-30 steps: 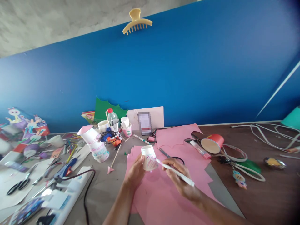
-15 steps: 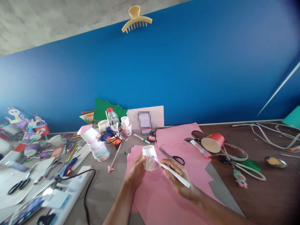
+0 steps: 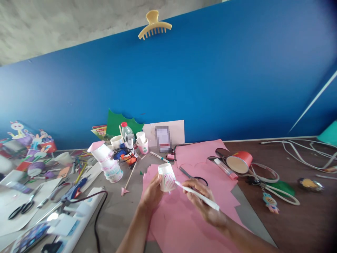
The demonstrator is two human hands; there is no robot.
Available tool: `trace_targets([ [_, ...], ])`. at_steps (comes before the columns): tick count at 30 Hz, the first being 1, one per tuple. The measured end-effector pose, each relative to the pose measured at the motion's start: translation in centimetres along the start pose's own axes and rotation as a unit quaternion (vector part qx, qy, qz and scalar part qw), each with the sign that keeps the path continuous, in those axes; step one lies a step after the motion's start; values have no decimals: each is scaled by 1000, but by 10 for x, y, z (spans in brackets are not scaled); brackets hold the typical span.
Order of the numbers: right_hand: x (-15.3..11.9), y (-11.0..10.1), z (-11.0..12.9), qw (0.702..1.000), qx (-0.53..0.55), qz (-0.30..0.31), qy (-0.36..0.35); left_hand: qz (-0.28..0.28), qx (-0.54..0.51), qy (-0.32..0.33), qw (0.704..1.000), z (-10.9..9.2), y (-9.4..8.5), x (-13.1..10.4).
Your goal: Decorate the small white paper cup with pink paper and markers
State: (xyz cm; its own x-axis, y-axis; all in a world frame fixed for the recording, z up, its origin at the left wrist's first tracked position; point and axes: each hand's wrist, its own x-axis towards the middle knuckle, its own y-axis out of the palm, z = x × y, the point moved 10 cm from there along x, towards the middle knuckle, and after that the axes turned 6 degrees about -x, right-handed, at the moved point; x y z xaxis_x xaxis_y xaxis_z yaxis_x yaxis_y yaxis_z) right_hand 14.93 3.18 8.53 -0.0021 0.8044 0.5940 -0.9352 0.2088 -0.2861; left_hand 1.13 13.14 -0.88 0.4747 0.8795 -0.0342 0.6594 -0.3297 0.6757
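A white paper cup (image 3: 166, 177), bottom up and streaked with pink strokes, is gripped by my left hand (image 3: 153, 193) from its left side. My right hand (image 3: 200, 198) is closed round a white marker (image 3: 204, 199), its tip pointing at the cup's right side. Whether the tip touches the cup I cannot tell. Both hands are over pink paper sheets (image 3: 181, 225). Just behind the right hand lie black-handled scissors (image 3: 202, 180), partly covered by it.
A stack of decorated paper cups (image 3: 112, 168) stands left, beside a glue gun (image 3: 127, 157) and a red-capped bottle (image 3: 127, 133). Another glue gun (image 3: 73, 191) and scissors (image 3: 23, 208) lie far left. A red paper cup (image 3: 240, 161) lies on its side at right, near white cables (image 3: 295, 149).
The marker and right hand have drawn back slightly to the right from the cup. The cup has turned a little, showing more of its pink strokes.
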Motion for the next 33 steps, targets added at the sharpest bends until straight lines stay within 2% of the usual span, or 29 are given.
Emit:
trace_targets([
  [4, 2, 5, 12, 998, 40, 14, -48, 6, 15, -11, 1000, 0, 8, -1],
  [8, 1, 9, 15, 997, 31, 20, -68, 12, 14, -13, 1000, -1, 13, -2],
  [16, -3, 9, 5, 998, -29, 11, -48, 29, 1, 1, 1000, -2, 12, -2],
  [20, -1, 4, 8, 998, -52, -2, -44, 41, -13, -4, 999, 0, 8, 1],
  [27, 3, -7, 8, 998, -56, -26, -33, 9, -24, 5, 1000, -1, -4, 2],
  [33, 2, -7, 7, 999, -33, -25, -20, 1, -1, -6, 1000, 1, 2, 1],
])
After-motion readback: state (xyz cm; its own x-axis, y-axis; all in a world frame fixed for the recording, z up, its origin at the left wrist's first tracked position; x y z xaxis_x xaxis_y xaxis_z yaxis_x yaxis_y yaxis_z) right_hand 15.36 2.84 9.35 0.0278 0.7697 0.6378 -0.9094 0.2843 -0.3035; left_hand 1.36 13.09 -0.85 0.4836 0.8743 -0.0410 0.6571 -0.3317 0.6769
